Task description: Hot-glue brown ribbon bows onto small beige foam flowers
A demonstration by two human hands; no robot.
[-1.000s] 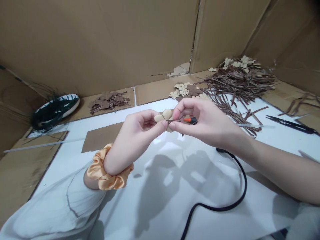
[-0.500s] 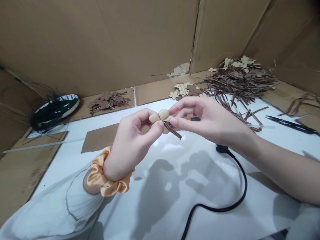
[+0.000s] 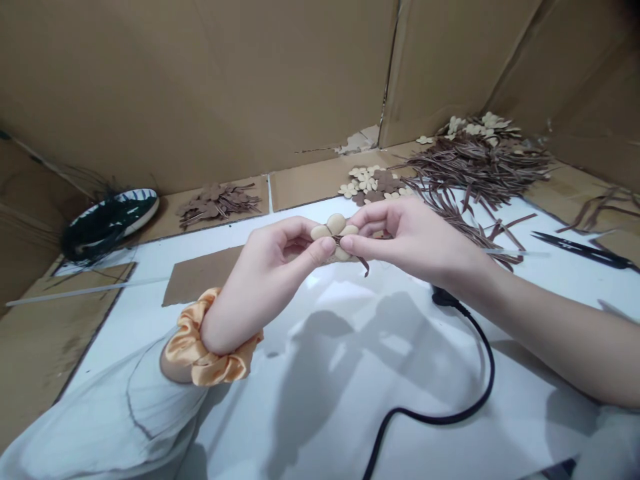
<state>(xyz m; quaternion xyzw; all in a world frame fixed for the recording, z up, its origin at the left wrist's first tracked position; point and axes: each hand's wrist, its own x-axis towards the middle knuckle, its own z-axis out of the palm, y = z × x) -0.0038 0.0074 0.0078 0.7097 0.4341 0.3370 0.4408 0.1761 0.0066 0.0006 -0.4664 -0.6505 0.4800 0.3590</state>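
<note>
Between my two hands, above the white work surface, is a beige fabric flower [image 3: 336, 224] with rounded petals. A narrow brown strip [image 3: 365, 267] runs across its middle, and its loose end hangs down to the right. My left hand [image 3: 280, 260], with an orange scrunchie [image 3: 213, 347] at the wrist, pinches the flower's left side by thumb and fingers. My right hand [image 3: 405, 233] is closed on the right side, its thumb pressing at the strip near the centre. The fingertips behind the flower are partly hidden.
Brown strips [image 3: 480, 167] and beige flower pieces [image 3: 365, 179] are heaped at the back right. Black tweezers [image 3: 583, 250] lie right. A black cable [image 3: 487, 373] curves across the front. At left are a plate of dark threads [image 3: 133, 213], brown flower pieces [image 3: 215, 200] and a cardboard piece [image 3: 200, 273].
The flower has turned and shifted slightly right with both hands. My right thumb has moved onto its front by the strip, and less of the strip's loose end shows.
</note>
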